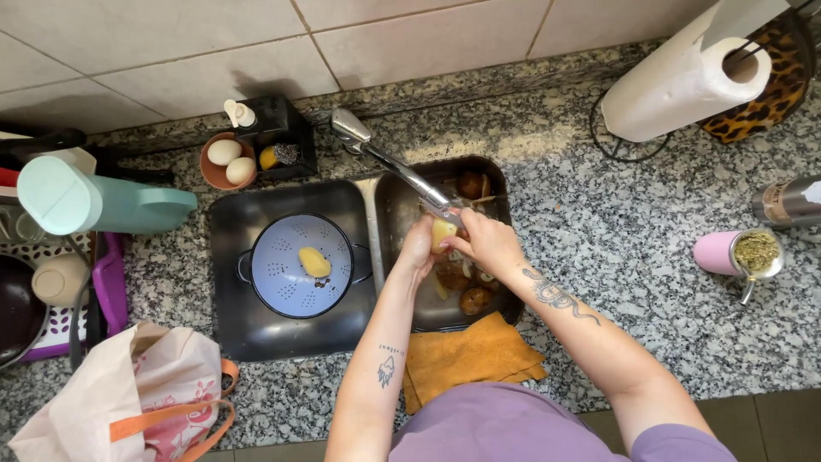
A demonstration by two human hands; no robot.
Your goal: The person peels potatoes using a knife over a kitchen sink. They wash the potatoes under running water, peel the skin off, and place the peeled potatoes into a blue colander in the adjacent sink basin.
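Note:
Both my hands meet over the right sink basin [505,184] just under the tip of the faucet [402,171]. My left hand [417,246] and my right hand [486,242] together hold a peeled yellow potato [443,233]. Below them, unpeeled brown potatoes [473,299] and peels lie in the basin. In the left basin [231,214] stands a pale blue colander [282,265] with one peeled potato [314,262] in it.
An orange cloth [470,355] lies on the granite counter's front edge. A bowl with two eggs [229,161], a teal jug [94,202], a dish rack [107,291] and a cloth bag [137,393] sit at the left. A paper towel roll [684,81] and a pink cup [734,253] are at the right.

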